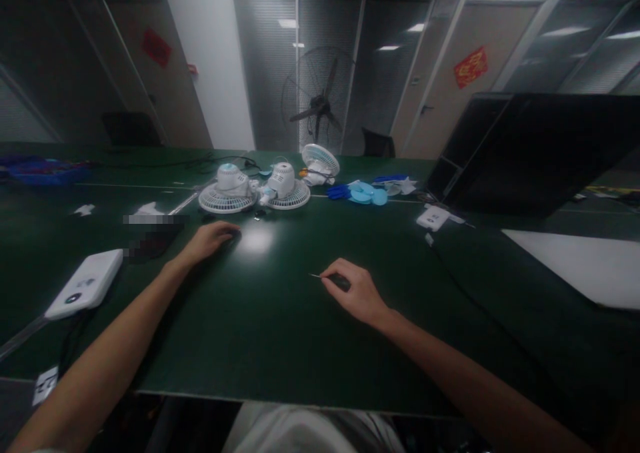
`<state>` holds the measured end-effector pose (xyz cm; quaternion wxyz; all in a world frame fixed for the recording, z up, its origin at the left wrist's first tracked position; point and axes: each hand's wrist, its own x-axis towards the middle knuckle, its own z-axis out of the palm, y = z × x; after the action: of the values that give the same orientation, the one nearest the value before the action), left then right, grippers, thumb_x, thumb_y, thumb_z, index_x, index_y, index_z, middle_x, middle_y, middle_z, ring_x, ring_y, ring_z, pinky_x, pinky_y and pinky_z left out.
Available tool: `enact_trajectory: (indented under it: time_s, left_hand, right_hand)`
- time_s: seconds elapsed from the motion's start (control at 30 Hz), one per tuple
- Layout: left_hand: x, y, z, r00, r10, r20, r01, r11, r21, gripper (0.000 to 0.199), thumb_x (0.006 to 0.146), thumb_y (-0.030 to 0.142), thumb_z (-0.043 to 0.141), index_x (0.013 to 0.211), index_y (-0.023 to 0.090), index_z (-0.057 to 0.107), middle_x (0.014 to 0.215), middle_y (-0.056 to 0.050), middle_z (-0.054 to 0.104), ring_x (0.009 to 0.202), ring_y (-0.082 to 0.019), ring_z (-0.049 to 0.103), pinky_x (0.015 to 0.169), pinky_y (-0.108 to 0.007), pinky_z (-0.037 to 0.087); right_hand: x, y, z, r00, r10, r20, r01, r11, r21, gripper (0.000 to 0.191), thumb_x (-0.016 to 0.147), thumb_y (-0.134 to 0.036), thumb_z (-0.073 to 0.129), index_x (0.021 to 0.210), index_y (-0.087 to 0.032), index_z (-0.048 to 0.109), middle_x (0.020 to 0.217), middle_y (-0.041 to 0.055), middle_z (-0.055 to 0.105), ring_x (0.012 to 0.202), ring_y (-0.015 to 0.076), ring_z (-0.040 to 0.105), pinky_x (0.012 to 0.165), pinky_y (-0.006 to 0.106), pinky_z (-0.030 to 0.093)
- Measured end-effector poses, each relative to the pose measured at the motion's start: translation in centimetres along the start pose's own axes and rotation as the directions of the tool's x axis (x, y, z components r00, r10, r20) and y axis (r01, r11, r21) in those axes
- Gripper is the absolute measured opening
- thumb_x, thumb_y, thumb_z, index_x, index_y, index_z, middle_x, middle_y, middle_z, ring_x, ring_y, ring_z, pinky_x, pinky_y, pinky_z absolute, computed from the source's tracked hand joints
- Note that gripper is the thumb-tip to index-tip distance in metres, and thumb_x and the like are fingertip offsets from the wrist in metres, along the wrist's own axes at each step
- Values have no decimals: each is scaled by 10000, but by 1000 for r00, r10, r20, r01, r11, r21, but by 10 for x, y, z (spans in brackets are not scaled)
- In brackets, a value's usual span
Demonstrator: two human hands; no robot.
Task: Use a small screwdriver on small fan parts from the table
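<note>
My right hand [353, 290] is closed in a pinch just above the green table [250, 333], holding a thin, short metal-looking rod [315, 276] that points left from the fingertips. My left hand [211, 240] rests on the table further left, fingers curled and pointing right; what lies under them is dark and I cannot make it out. Beyond the left hand stand two white fan heads, one [227, 190] with a blue-tipped housing and another [284, 188] beside it, both grille down. A third white fan [321, 163] sits tilted behind them.
Blue fan blades [367, 193] and dark blue gloves lie behind my right hand. A white box-like device [87, 284] sits at left, a smaller one [433, 218] at right. A large black monitor [530, 153] and a white board [583, 266] occupy the right side. Cables cross the table.
</note>
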<state>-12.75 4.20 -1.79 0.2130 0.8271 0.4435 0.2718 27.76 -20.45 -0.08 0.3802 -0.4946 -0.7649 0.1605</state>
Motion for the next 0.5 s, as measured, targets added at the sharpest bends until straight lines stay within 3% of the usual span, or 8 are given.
enact_trajectory:
  time_s: [0.13, 0.23, 0.3, 0.4, 0.5]
  left_hand:
    - [-1, -7, -11, 986, -147, -76, 144, 989, -43, 562, 716, 496, 780, 1192, 200, 747, 1267, -122, 747, 1116, -334, 719, 968, -412, 575]
    - [-1, -10, -22, 936, -334, -107, 333, 943, -26, 616, 640, 427, 835, 1188, 163, 740, 1135, -133, 792, 1037, -342, 745, 893, -397, 594]
    - [-2, -13, -30, 904, -404, -140, 409, 912, 8, 543, 627, 426, 850, 1091, 156, 771, 1072, -133, 806, 1007, -347, 752, 876, -395, 592]
    - [-6, -17, -40, 903, -378, -203, 390, 921, 20, 452, 659, 476, 830, 968, 147, 802, 1146, -146, 793, 1013, -345, 747, 906, -405, 582]
    - [-11, -16, -41, 923, -305, -236, 316, 949, 8, 469, 735, 511, 765, 1032, 151, 808, 1152, -125, 795, 1037, -327, 740, 949, -397, 569]
  right_hand:
    - [-1, 1, 0, 1000, 1, 10, -1, 1000, -5, 66, 1021, -211, 646, 1046, -215, 707, 1040, 44, 702, 903, 190, 691, 792, 321, 568]
    - [-1, 2, 0, 1000, 6, 15, -6, 1000, -22, 59, 1022, -221, 649, 1045, -217, 704, 1040, 40, 705, 902, 189, 694, 791, 317, 568]
    - [-1, 3, 0, 1000, 7, 18, -6, 1000, -20, 58, 1023, -223, 650, 1046, -218, 702, 1046, 40, 706, 906, 190, 695, 797, 317, 568]
    - [-2, 4, 0, 1000, 8, 29, -8, 1000, -1, 66, 1030, -226, 638, 1052, -221, 701, 1062, 44, 705, 916, 191, 695, 801, 318, 574]
    - [-2, 4, 1, 999, 11, 39, -12, 1000, 14, 74, 1035, -234, 629, 1057, -223, 700, 1066, 48, 705, 918, 193, 694, 798, 323, 578]
